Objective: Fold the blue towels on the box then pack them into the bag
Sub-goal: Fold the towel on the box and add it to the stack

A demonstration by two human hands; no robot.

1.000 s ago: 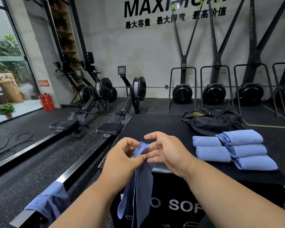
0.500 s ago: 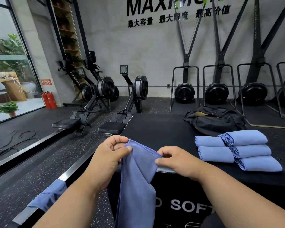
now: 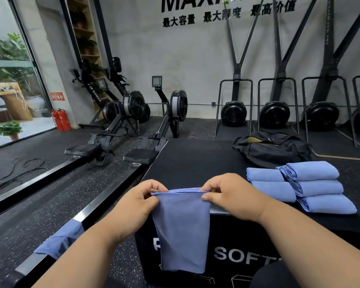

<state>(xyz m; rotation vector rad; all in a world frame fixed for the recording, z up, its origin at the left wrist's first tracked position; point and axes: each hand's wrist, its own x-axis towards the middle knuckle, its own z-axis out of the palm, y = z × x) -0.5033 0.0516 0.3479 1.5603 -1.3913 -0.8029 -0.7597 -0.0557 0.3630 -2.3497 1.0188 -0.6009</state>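
Observation:
A blue towel (image 3: 182, 229) hangs doubled in front of the black soft box (image 3: 195, 163). My left hand (image 3: 133, 206) pinches its top left corner and my right hand (image 3: 235, 196) pinches its top right corner, with the upper edge stretched flat between them. Several folded blue towels (image 3: 312, 183) lie stacked on the box's right side. Behind them sits a black duffel bag (image 3: 272, 150), its zip partly open. Another blue towel (image 3: 60, 240) lies draped over a rail at the lower left.
Rowing machines (image 3: 123, 129) stand on the floor to the left of the box. Ski machines (image 3: 276, 113) line the back wall. A black rail (image 3: 87, 215) runs along the floor beside the box. Loose cables (image 3: 15, 173) lie at the far left.
My hands have moved apart from a bunched grip, spreading the towel's top edge wide. The towel now hangs flat instead of crumpled.

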